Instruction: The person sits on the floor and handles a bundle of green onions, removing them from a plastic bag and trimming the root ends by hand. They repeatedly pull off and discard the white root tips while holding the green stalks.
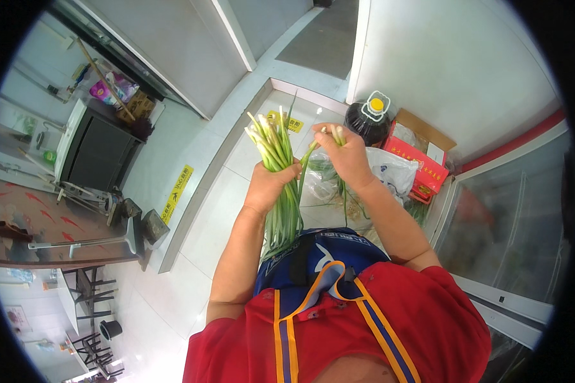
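Note:
A thick bunch of scallions is gripped in my left hand, white root ends up and green leaves hanging toward the blue apron. My right hand is closed around a few separate scallions, whose pale ends stick out above the fingers and whose leaves dangle below. Its thumb and fingertips pinch the end of one more stalk, which slants down to the bunch at my left hand. Below the right hand lie clear plastic wrapping and scattered trimmings on the tiled floor.
A large dark bottle with a yellow cap stands beside a red cardboard box and a white plastic bag. At right is a glass-doored cabinet. A raised step with yellow warning strips runs along the left.

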### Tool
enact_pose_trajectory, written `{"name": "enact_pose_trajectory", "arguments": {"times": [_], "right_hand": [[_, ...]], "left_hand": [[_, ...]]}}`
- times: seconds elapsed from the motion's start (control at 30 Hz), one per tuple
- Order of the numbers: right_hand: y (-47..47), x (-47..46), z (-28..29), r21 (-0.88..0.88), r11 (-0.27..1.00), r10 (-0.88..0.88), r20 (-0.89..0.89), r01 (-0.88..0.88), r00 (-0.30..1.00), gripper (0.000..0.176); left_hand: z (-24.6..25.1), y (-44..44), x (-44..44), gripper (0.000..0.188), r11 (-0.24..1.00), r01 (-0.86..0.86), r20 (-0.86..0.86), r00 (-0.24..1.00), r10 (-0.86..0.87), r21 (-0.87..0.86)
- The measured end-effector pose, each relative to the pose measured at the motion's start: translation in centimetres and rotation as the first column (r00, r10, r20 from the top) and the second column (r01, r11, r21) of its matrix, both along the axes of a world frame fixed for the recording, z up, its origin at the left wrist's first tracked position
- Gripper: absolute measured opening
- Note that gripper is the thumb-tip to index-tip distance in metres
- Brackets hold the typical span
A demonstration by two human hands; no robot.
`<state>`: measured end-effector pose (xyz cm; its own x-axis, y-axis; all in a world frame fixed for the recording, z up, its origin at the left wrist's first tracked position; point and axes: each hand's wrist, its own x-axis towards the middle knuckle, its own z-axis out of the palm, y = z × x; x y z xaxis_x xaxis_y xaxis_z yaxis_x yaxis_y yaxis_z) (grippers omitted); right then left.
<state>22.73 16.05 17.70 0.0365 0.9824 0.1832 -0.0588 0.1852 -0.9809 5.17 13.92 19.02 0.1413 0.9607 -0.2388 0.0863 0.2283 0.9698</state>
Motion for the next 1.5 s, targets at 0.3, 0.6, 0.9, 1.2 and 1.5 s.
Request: {"name": "enact_pose_trajectory", "arguments": {"times": [0.3,0.6,0.9,1.2,1.5], "right_hand": [[2.1,3.1,1.2,-0.118,0.964,-0.231,0.063,0.237,0.971,0.035],[-0.2,0.6,1.1,-0.373,0.887,0.302,0.017,-0.274,0.953,0.033],[0.6,0.8,1.8,-0.144,0.979,0.162,0.120,-0.144,0.980,0.027],[0.6,-0.4,2.0,-0.212,0.971,0.132,0.091,-0.110,0.987,0.022],[0.9,0.9,2.7,-0.276,0.947,0.193,0.072,-0.167,0.978,0.025]], "left_hand": [[-0.5,-0.5,-0.5,0.016,0.995,-0.099,-0.066,0.993,0.097,-0.022],[-1.3,0.0,-0.1,0.021,0.998,0.024,0.107,0.994,-0.017,-0.064],[-1.6,0.1,0.0,0.026,0.980,0.123,0.324,0.944,-0.066,-0.159],[-1.2,-0.4,0.8,0.026,0.968,0.157,0.393,0.917,-0.069,-0.196],[-1.7,-0.1,0.2,0.025,0.979,0.088,0.420,0.908,-0.003,-0.182]]}}
